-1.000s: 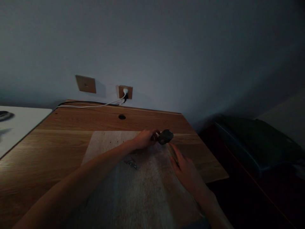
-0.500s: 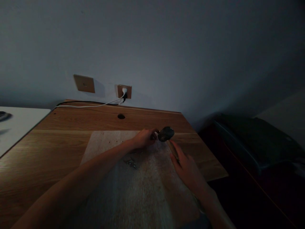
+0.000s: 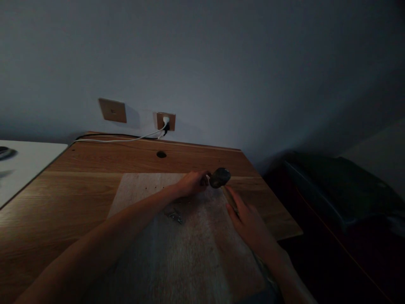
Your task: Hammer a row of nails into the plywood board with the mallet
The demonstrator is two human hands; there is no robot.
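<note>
My right hand [image 3: 250,224] grips the wooden handle of a hammer [image 3: 220,177], whose dark head hovers at the far right corner of a pale board [image 3: 196,253] lying on the wooden desk [image 3: 63,198]. My left hand [image 3: 193,184] reaches across the board. Its fingertips are pinched together right beside the hammer head, on something too small and dark to make out. A few small shiny metal pieces [image 3: 175,216] lie on the board under my left forearm.
A wall socket [image 3: 166,121] with a white plug and cable sits behind the desk, beside a blank plate [image 3: 112,110]. A cable hole [image 3: 161,154] is in the desktop. A white table [image 3: 22,164] adjoins on the left. A dark bag [image 3: 341,190] lies right of the desk edge.
The hammer head has risen slightly and my right hand has crept a little forward along the handle. My left hand stays pinched in the same spot.
</note>
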